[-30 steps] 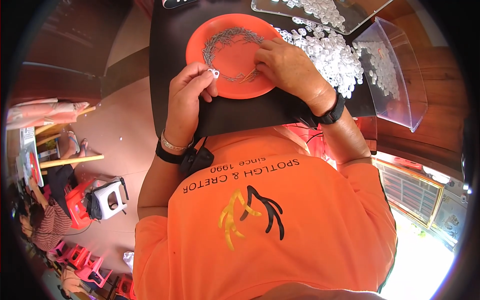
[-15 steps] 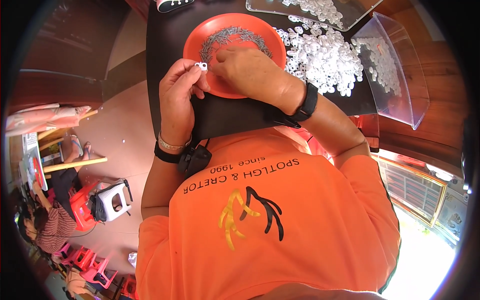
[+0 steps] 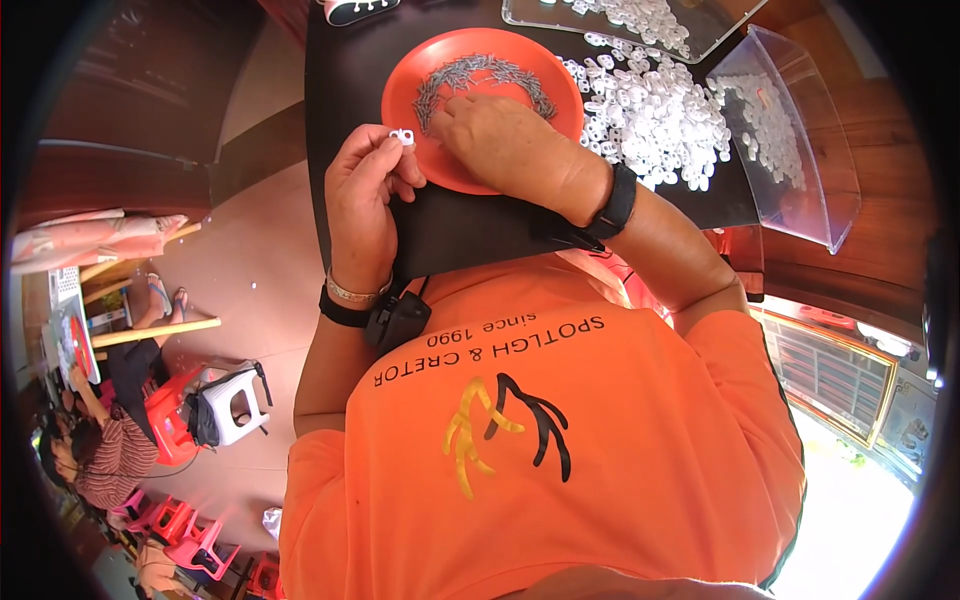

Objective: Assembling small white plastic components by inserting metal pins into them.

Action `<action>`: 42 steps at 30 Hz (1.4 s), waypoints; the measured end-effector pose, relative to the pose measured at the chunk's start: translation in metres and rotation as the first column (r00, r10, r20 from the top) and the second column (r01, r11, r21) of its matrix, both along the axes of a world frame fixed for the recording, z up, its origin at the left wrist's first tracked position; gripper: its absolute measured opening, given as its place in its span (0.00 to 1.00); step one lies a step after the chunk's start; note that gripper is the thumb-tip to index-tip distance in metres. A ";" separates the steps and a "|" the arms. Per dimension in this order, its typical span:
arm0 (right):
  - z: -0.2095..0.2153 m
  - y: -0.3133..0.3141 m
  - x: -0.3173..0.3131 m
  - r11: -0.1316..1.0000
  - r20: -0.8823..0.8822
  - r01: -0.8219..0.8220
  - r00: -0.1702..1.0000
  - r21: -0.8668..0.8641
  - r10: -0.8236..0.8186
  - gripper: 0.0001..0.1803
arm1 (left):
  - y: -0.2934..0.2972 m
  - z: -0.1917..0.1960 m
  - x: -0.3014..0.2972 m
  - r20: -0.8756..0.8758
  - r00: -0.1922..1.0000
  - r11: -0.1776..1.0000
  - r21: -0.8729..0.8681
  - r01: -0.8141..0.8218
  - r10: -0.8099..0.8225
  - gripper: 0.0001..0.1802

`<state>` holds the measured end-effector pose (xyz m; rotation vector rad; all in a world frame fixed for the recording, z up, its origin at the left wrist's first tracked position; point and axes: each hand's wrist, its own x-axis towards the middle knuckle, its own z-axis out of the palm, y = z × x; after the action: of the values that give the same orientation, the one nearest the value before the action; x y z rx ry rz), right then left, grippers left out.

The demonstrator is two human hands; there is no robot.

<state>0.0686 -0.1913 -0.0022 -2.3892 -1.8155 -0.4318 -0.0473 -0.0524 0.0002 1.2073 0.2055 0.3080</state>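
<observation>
Thumb and forefinger of my left hand (image 3: 365, 185) pinch a small white plastic clip (image 3: 402, 137) with holes in it, just off the left rim of a red bowl (image 3: 405, 80). Thin grey nails (image 3: 468, 72) lie in an arc along the bowl's far side. My right hand (image 3: 510, 140) reaches over the bowl from the right, its fingers bent down at the left end of the nails. Its fingertips are mostly hidden, so whether they hold a nail does not show.
A heap of white clips (image 3: 650, 120) lies right of the bowl on the black table (image 3: 470, 235). Beside it, a clear plastic bin (image 3: 795, 160) holds more, as does a clear tray (image 3: 545, 20) behind. A shoe (image 3: 350, 8) stands at the far edge. Another person (image 3: 110, 460) sits at left.
The whole view has shifted slightly. My right hand has drawn a little away from the clip, toward the nails. My left hand still holds the clip, now a bit farther from the bowl.
</observation>
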 end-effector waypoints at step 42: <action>0.021 -0.035 0.026 0.713 -0.846 0.496 0.461 0.496 0.267 0.08 | -0.030 0.013 0.074 0.007 0.972 0.972 0.005 0.235 -0.235 0.08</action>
<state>0.0943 -0.2260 0.0187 -1.6089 -0.7346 0.1569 0.0264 -0.0821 0.0129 1.2205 0.0536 0.1060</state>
